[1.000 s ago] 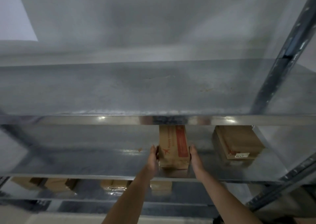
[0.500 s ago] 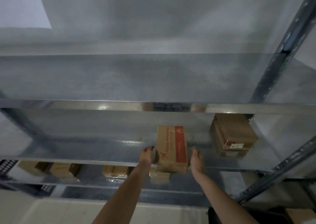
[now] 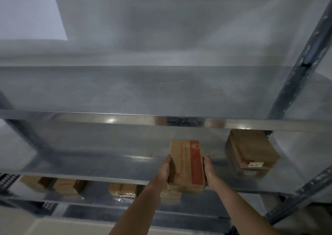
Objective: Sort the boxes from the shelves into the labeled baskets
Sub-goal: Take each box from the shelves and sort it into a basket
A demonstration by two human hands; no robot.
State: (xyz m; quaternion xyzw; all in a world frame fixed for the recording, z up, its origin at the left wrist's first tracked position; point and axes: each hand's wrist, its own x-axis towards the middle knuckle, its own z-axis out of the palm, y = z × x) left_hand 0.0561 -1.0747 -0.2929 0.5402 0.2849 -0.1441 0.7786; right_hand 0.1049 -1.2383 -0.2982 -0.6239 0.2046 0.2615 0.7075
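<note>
— Hands first: what do they hold?

— The left hand (image 3: 164,170) and the right hand (image 3: 209,170) clasp one box (image 3: 186,163) between them, each on a long side. Neither hand is free.

— And around them, biggest down?

— The top shelf (image 3: 143,91) fills most of the view, and no box shows on it. Below it is the middle shelf (image 3: 107,155), where the person is working, with a dark post (image 3: 305,59) at its right. The lower shelf (image 3: 100,200) shows under the middle shelf's front rim.

— Where exactly is the box?

— At the front of the middle shelf, its near end past the rim toward the person. Whether it rests on the metal or is lifted clear cannot be told. It is brown card with a red band along its right side.

— What is left to sort?

— A second box (image 3: 251,148) lies well to the right on the same shelf, a white label on its near end. Several lower boxes (image 3: 124,190) sit on the lower shelf, one partly hidden under the held box.

— How far along, then?

— Partway, by the look of it. The top shelf seems done and this box is mid-pick. No basket shows plainly. A dark grid (image 3: 8,180) at the left edge may be one, but it is too blurred to say. Carrying and dropping this box are not yet done.
</note>
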